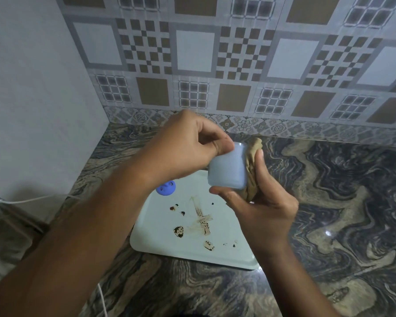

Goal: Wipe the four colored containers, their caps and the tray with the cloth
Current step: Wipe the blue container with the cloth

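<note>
A pale blue container [228, 171] is held in the air above the tray. My left hand [185, 145] grips its upper rim with curled fingers. My right hand [258, 202] holds a tan cloth [253, 165] wrapped against the container's right side, thumb under the container. Below lies the white tray [160, 225], smeared with brown stains and dark spots. A blue cap [166, 189] sits at the tray's far left corner, partly hidden by my left wrist. No other containers are in view.
The tray rests on a dark marbled counter [341, 213] that meets a patterned tile wall [215, 65] at the back and a plain wall on the left. A white cable [32, 200] runs along the left edge.
</note>
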### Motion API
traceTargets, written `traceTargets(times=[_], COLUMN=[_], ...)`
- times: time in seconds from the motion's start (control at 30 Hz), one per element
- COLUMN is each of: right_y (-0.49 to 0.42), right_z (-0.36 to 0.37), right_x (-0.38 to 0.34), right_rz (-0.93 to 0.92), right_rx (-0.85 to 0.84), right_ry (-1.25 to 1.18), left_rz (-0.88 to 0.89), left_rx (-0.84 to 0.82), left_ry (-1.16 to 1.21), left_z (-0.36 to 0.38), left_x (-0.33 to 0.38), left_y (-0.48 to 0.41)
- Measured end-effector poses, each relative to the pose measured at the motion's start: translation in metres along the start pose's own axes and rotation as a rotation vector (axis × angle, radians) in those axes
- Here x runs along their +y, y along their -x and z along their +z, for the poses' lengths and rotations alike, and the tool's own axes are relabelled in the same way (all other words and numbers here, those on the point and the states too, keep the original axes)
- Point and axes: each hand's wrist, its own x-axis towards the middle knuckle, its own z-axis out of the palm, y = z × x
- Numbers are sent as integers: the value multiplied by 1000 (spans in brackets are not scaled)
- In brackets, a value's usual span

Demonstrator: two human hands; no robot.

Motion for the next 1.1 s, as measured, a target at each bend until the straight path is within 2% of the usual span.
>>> traceTargets(times=[0.1, 0.17, 0.27, 0.33, 0.4, 0.53, 0.63, 0.7, 0.83, 0.87, 0.97, 1.03, 1.1], right_y=[0, -1, -5, -5, -2, -1, -6, -8, -9, -8, -7, -8, -10], right_z=[0, 0, -1, -4, -7, -4, -4, -5, -9, -9, -8, -8, -9], right_x=[-8, -14, -12, -8, -6, -12, -24, -25, -13, -13, -14, -15, -16], right_rz=[205, 272, 147, 8, -46, 203, 278, 238, -106, -128, -77, -31, -31], right_rx=[50, 51, 24, -17, -34, 43, 46, 26, -46, -38, 21, 12, -13], right_ry=[-259, -322, -184, 16, 64, -273, -336, -340, 45, 73, -16, -116, -99], left_rz=[-44, -84, -80, -41, 13, -23, -98, -113, -5, 16, 15, -16, -34], left_rx=[-54, -81, -29, -13, -16, -24, -47, -24, -12, -5, 12, 11, 39], left_ry=[158, 251, 262, 163, 50, 139, 289, 325, 21, -19, 36, 69, 70], left_z=[-1, -2, 0, 1, 3, 2, 1, 0, -4, -3, 0, -1, -2], left_x=[-3, -9, -7, 1, 8, 4, -1, 2, 17, 20, 22, 18, 13], left_y=[3, 4, 2, 1, 3, 4, 5, 5, 6, 7, 12, 12, 11])
